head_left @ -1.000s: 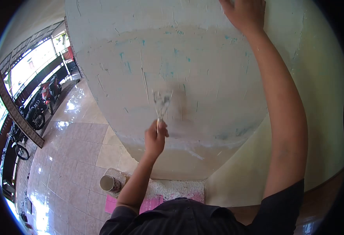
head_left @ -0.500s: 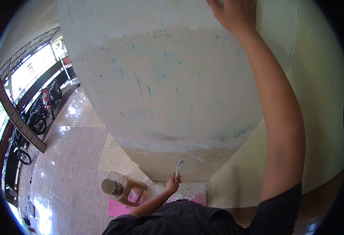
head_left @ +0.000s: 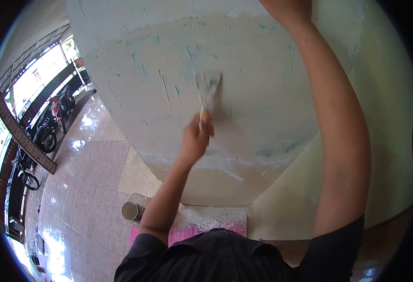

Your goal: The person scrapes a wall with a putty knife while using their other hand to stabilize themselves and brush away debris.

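My left hand [head_left: 198, 136] is wrapped round the handle of a putty knife [head_left: 208, 87], its blade upward against the wall panel [head_left: 263, 84]. The blade is smeared with pale material and a little blurred. Pale filler, thin ridges and small blue-green patches mark the panel. At the top edge, my right hand [head_left: 291, 10] is raised near the upper right of the panel. Its fingers are cut off by the frame, so what they touch cannot be seen.
A round tub [head_left: 130, 211] stands on a woven-looking stool [head_left: 140, 199] at the lower left. Below the panel lies a pink sheet [head_left: 187, 231] with white debris. Parked motorcycles [head_left: 46, 136] and a patterned post [head_left: 21, 136] are farther left. A yellowish wall [head_left: 389, 141] rises at the right.
Since half a second ago, my left hand has moved from low by the panel's foot up to its middle with the putty knife. My right hand's fingers have gone out of the frame.
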A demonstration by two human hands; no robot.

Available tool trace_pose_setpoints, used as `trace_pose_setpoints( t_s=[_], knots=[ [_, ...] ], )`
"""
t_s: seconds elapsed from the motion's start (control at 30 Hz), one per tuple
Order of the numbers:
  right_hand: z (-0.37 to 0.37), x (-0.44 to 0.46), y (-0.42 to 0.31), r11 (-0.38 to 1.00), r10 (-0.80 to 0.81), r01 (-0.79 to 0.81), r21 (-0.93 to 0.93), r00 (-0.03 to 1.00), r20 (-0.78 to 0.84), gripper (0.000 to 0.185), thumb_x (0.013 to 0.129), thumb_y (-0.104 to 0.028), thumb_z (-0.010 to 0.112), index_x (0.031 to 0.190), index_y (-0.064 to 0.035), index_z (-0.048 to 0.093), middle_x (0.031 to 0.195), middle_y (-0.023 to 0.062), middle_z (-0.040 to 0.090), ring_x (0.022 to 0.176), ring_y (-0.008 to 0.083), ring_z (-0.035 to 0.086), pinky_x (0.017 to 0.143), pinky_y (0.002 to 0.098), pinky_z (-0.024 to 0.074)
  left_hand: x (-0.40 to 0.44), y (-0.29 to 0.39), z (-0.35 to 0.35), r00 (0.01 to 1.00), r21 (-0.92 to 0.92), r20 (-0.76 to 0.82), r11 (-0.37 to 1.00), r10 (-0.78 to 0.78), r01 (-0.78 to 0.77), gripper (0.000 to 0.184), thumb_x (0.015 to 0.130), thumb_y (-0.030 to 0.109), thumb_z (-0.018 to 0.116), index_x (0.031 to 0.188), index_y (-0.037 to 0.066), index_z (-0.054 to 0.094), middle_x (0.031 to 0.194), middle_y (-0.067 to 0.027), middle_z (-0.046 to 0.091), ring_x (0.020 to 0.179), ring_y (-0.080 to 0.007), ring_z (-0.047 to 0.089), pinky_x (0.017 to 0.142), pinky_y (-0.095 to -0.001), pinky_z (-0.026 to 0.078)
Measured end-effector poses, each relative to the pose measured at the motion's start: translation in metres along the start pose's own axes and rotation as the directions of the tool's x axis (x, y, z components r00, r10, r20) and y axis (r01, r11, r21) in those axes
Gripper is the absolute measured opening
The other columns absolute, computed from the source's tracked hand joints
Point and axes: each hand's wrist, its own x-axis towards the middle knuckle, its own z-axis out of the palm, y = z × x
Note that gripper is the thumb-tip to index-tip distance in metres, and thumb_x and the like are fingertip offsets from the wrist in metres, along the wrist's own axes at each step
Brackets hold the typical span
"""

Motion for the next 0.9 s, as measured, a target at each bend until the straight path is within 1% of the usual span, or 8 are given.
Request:
trace_pose_setpoints(
  t_s=[0.07,0.17,0.27,0.43,0.6,0.73,0.8,0.9],
  knots=[
    [0.004,0.002,0.004,1.0,-0.005,0.005,-0.007,1.0,-0.017,0.051,0.093,-0.038,0.054,0.131,-0.0037,0.046,0.142,0.0171,0.04,0.137,0.0327,0.031,0.116,0.0501,0.0195,-0.047,-0.086,0.01,0.993,0.18,0.054,0.979,-0.104,0.093,0.039,0.103,0.038,0.038,0.096,0.002,0.053,0.067,-0.009,0.059,0.064,-0.0201,0.06,0.063,-0.0352,0.048],
    [0.006,0.003,0.008,1.0,-0.002,0.002,-0.025,1.0,-0.004,0.052,0.094,-0.038,0.054,0.131,-0.0033,0.046,0.142,0.0177,0.04,0.137,0.0328,0.031,0.116,0.0501,0.0194,-0.162,-0.211,0.032,0.909,0.176,0.135,0.913,-0.394,0.369,0.04,0.102,0.042,0.037,0.102,0.006,0.055,0.071,-0.0101,0.063,0.064,-0.0219,0.062,0.062,-0.0376,0.049],
    [0.005,0.003,0.007,1.0,-0.025,0.026,0.014,0.999,-0.03,0.052,0.094,-0.038,0.054,0.132,-0.003,0.046,0.143,0.018,0.039,0.137,0.0333,0.031,0.116,0.0502,0.0192,-0.246,-0.253,0.04,0.717,0.272,0.202,0.741,-0.667,0.613,0.044,0.102,0.045,0.034,0.105,0.005,0.054,0.074,-0.0104,0.064,0.067,-0.022,0.063,0.064,-0.0383,0.049],
    [-0.002,0.001,-0.001,1.0,0.028,-0.027,-0.015,1.0,0.008,0.053,0.094,-0.037,0.054,0.133,-0.0028,0.045,0.143,0.0181,0.039,0.137,0.0337,0.031,0.116,0.0501,0.0189,-0.184,-0.162,0.03,0.891,0.192,0.218,0.913,-0.398,0.36,0.039,0.102,0.039,0.037,0.108,0.004,0.054,0.078,-0.011,0.065,0.078,-0.0245,0.066,0.071,-0.0389,0.05],
    [0.005,0.005,0.004,0.998,0.022,-0.02,-0.053,0.999,0.036,0.053,0.094,-0.037,0.053,0.134,-0.0021,0.043,0.143,0.0185,0.039,0.137,0.034,0.031,0.116,0.0497,0.019,-0.036,-0.003,-0.014,0.979,0.058,-0.134,0.988,0.153,-0.146,0.043,0.103,0.041,0.037,0.101,0.002,0.054,0.063,-0.0055,0.057,0.052,-0.0126,0.052,0.051,-0.0289,0.043],
    [0.004,0.002,0.003,1.0,0.005,-0.006,-0.014,1.0,-0.003,0.052,0.095,-0.036,0.053,0.133,-0.002,0.045,0.142,0.019,0.04,0.137,0.0337,0.031,0.116,0.0492,0.019,0.006,0.043,-0.022,0.989,0.094,-0.146,0.995,-0.023,0.037,0.041,0.103,0.038,0.037,0.097,0.002,0.056,0.06,-0.0069,0.057,0.051,-0.0143,0.054,0.051,-0.03,0.043],
    [-0.002,0.001,-0.001,0.999,0.028,-0.027,-0.019,0.999,0.021,0.052,0.095,-0.036,0.053,0.133,-0.0019,0.045,0.142,0.019,0.04,0.137,0.0336,0.031,0.116,0.0492,0.0188,-0.009,-0.007,-0.012,0.988,0.221,-0.142,0.975,0.055,-0.023,0.04,0.103,0.037,0.038,0.098,0.002,0.057,0.062,-0.0089,0.058,0.056,-0.0185,0.059,0.056,-0.0325,0.046],
    [-0.006,0.004,-0.002,0.999,0.042,-0.041,-0.024,0.998,0.052,0.051,0.095,-0.036,0.053,0.132,-0.0017,0.046,0.142,0.0191,0.04,0.137,0.0335,0.031,0.116,0.0493,0.0185,-0.091,-0.124,0.01,0.981,0.315,-0.042,0.93,-0.187,0.191,0.039,0.102,0.036,0.038,0.101,0.003,0.058,0.071,-0.012,0.065,0.071,-0.029,0.066,0.066,-0.0408,0.05]
  ],
)
